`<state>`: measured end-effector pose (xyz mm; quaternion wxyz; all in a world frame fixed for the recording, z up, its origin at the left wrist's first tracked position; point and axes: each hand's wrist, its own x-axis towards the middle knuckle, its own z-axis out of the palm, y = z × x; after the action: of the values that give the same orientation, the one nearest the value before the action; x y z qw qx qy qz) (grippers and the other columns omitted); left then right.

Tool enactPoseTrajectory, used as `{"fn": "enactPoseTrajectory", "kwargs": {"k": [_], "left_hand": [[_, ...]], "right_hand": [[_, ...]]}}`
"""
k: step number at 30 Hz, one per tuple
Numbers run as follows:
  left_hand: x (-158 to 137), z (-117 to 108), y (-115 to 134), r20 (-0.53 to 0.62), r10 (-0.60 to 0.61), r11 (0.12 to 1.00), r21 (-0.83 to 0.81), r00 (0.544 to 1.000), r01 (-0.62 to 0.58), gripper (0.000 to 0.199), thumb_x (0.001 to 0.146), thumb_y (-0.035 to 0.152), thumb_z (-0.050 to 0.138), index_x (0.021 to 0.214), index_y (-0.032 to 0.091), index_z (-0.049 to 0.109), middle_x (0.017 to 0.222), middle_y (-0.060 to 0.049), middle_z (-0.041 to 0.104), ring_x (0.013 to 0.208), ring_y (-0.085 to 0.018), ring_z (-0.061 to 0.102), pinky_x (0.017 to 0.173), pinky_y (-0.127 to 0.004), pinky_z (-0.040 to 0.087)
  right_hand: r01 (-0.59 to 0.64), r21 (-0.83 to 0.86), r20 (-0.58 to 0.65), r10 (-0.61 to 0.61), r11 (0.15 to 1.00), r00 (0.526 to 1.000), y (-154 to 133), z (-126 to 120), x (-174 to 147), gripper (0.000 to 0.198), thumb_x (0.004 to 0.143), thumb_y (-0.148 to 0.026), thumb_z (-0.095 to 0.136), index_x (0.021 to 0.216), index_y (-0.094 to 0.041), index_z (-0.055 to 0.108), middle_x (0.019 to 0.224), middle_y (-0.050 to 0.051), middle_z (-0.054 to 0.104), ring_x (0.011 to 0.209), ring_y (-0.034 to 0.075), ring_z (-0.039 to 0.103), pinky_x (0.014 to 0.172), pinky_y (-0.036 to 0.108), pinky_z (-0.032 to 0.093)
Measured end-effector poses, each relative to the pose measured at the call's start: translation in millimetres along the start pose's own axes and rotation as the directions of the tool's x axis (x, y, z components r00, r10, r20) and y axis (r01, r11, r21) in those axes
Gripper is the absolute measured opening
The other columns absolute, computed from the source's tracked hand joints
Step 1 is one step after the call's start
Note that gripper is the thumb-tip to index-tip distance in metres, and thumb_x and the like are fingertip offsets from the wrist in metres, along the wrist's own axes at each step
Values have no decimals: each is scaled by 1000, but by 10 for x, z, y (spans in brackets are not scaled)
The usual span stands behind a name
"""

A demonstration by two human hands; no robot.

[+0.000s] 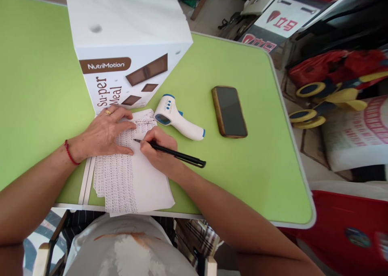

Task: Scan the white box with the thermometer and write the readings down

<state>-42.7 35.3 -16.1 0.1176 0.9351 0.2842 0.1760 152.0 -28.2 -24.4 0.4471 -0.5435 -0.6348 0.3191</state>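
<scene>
Sheets of white paper (151, 183) lie overlapped at the table's near edge, their left part covered with rows of small handwriting. My left hand (106, 132), wearing a ring and a red bracelet, rests on the paper with its fingers spread. In my right hand (160, 148) is a black pen (182, 155), its tip at the sheet just right of the written rows. A white and blue infrared thermometer (178, 120) lies just beyond my right hand. Behind the papers stands a white NutriMotion box (130, 25), close to my left fingers.
A phone in a brown-edged case (229, 111) lies on the green folding table (257, 171) to the right. Past the right edge are a red chair (342, 215), a printed sack (357, 134) and a vehicle's rear with a plate (281, 19).
</scene>
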Motion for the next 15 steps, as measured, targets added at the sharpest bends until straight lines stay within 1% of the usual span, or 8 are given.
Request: {"fn": "enactPoseTrajectory", "kwargs": {"k": [9,15], "left_hand": [[3,-12,5,13,3,1000,14,1000,-3,59,75,61,77,112,17,66,126,-16,58,120,-36,52,100,-52,45],[2,-3,-2,9,5,1000,4,1000,-5,60,74,62,77,112,18,66,125,-15,58,119,-36,52,100,-53,45]], "right_hand": [[-38,-4,-32,38,999,999,27,8,7,14,70,-24,51,59,-23,41,53,-6,43,52,10,37,50,25,32],[-49,-23,-8,49,999,999,33,11,-3,17,72,-24,51,59,-23,39,52,-7,41,50,9,36,50,24,31]]}}
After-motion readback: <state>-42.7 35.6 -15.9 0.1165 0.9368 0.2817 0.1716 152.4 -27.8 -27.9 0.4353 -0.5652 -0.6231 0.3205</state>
